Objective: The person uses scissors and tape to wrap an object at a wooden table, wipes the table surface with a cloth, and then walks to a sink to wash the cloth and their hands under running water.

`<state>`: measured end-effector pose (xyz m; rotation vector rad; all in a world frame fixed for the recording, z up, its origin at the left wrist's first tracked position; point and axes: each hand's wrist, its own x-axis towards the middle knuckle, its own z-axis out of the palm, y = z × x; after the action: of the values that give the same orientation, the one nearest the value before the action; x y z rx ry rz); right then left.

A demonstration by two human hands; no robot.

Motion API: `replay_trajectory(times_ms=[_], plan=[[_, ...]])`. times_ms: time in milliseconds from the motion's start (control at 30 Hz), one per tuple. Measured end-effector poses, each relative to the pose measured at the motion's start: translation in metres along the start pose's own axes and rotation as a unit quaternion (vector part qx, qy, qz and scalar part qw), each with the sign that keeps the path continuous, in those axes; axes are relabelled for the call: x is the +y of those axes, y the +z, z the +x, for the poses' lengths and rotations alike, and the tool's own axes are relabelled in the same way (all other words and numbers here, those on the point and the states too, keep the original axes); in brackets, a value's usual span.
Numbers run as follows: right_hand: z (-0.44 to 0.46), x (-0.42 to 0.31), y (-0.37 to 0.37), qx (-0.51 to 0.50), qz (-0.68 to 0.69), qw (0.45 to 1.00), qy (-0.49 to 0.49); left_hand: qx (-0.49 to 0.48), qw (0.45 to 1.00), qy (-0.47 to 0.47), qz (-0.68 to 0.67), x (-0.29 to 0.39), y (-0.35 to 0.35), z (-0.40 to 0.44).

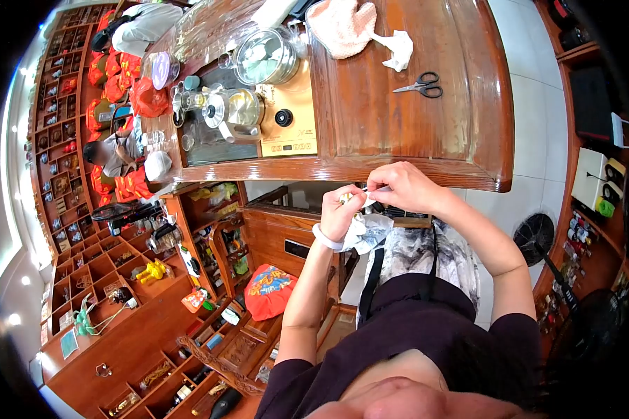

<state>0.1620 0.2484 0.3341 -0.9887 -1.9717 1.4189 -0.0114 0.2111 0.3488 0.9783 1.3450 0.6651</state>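
Observation:
Just beyond the near edge of the wooden table [426, 133], my left hand [335, 218], with a white bracelet [326, 239] at the wrist, is closed round a small pale-yellow item [345, 198]. Its exact kind is hard to tell. Fingers bent in a pinch, my right hand [404, 184] meets the left hand's fingertips. A thin white piece [372, 196] shows between the two hands, too small to name. A crumpled white-and-blue plastic bag or wrapper [370, 234] hangs directly under my hands; whether my left hand grips it is unclear.
On the table lie black-handled scissors [423, 86], a crumpled white tissue [398, 50] and a pink towel [341, 26]. A glass kettle [241, 112] and a glass pot [264, 59] stand further left. A carved wooden chair with a red cushion [269, 290] is at my left.

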Motion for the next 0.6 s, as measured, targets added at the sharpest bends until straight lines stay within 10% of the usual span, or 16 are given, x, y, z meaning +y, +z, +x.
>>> replay_trajectory(times_ms=[333, 600], plan=[[-0.005, -0.003, 0.004, 0.034, 0.009, 0.999, 0.009, 0.023, 0.999, -0.017, -0.026, 0.001, 0.007, 0.001], [-0.007, -0.014, -0.005, 0.25, -0.166, 0.945, -0.129, 0.009, 0.999, -0.017, -0.039, 0.004, 0.012, -0.006]])
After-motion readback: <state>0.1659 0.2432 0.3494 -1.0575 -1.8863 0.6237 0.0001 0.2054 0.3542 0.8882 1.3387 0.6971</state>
